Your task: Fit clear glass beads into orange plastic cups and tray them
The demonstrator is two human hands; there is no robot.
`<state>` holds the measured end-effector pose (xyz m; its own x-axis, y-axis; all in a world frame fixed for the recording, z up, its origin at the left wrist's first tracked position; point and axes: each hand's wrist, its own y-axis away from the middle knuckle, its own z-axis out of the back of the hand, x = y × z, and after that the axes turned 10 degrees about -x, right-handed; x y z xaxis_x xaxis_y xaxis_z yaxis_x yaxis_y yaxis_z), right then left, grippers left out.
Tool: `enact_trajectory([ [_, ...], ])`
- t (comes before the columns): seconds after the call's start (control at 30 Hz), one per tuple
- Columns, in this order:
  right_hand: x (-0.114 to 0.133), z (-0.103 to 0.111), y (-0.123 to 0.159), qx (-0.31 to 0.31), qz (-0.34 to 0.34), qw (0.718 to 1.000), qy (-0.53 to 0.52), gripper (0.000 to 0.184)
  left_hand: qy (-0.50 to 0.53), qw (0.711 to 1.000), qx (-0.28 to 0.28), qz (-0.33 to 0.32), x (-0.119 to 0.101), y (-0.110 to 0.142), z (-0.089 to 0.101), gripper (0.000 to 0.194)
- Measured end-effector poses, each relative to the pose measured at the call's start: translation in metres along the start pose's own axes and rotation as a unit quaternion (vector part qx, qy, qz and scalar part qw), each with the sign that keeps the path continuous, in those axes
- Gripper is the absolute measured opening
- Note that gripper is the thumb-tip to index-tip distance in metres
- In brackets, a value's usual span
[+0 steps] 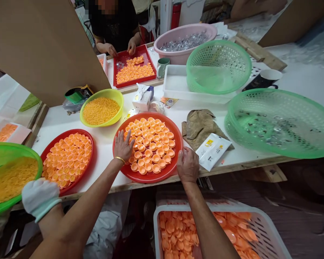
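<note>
In front of me a round red tray (174, 168) lies at the table's front edge, holding many small orange plastic cups (150, 137) in a single layer, most with their hollow side up. My left hand (123, 146), a gold bracelet on its wrist, rests with spread fingers on the tray's left side, touching the cups there. Curled around the right rim of the tray is my right hand (188, 165), thumb on top; its fingertips are hidden.
A co-worker's gloved hand (40, 196) is at a green basin (29, 153) on the left. Around my tray are another red tray (90, 145), a yellow bowl (116, 94), a brown cloth (198, 126) and green baskets (283, 97). Below stands a white crate (268, 223) of orange parts.
</note>
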<state>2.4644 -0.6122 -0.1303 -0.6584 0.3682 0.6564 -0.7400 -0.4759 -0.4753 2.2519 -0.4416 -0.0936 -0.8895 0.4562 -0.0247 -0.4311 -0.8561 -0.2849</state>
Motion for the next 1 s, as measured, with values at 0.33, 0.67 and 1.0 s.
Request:
enact_trajectory([
  [0.33,0.001,0.002,-0.001,0.002,-0.002,1.000,-0.007,0.030,0.037,0.991,0.063,-0.113,-0.059,-0.005,-0.001,0.057],
  [0.67,0.002,0.003,-0.003,0.002,-0.001,1.000,-0.005,0.028,0.039,0.991,0.064,-0.113,-0.077,-0.017,-0.007,0.062],
  [1.0,0.002,0.004,-0.002,0.002,0.003,1.000,-0.006,0.030,0.051,0.989,0.069,-0.121,-0.097,-0.048,-0.014,0.061],
])
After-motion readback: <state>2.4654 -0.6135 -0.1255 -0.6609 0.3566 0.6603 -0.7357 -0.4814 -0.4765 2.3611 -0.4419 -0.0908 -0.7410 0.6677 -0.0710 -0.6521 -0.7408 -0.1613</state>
